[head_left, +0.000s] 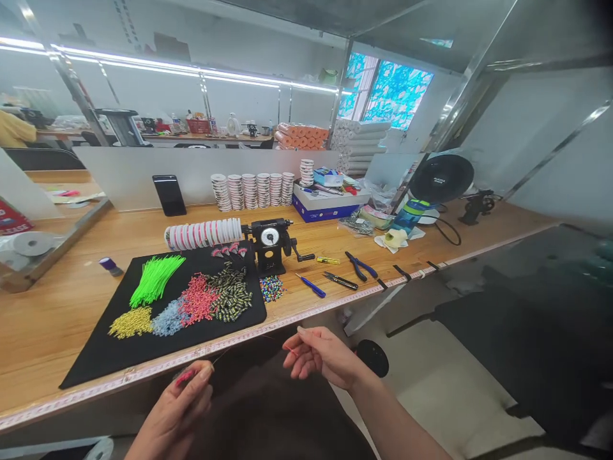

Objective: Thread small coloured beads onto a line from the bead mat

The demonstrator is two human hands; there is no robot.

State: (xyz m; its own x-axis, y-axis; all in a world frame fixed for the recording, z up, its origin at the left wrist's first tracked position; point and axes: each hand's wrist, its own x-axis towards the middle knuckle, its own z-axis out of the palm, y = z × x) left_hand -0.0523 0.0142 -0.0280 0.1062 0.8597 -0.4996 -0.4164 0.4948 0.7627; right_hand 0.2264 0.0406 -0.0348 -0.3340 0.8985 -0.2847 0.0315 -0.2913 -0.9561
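Observation:
My left hand (184, 399) is closed at the bottom, below the table's front edge, pinching a small pink and dark item (184, 378). From its fingertips a thin line (225, 351) runs toward my right hand (313, 354), whose thumb and forefinger are pressed together; a thin red strand (291, 351) shows at its fingers. On the black mat (108, 348) lie green sticks (156, 279), yellow pieces (130, 322), pale blue pieces (167, 317), pink pieces (197, 298) and dark striped pieces (232, 294). Behind them stands a black crank winder (269, 246) with white spools (204, 234).
Pliers (360, 266), black snips (340, 280), a blue-handled tool (311, 285) and multicoloured beads (272, 289) lie right of the mat. A phone (169, 195), stacked spools (249, 191) and a box (328, 204) stand behind. A measuring tape (186, 354) lines the edge.

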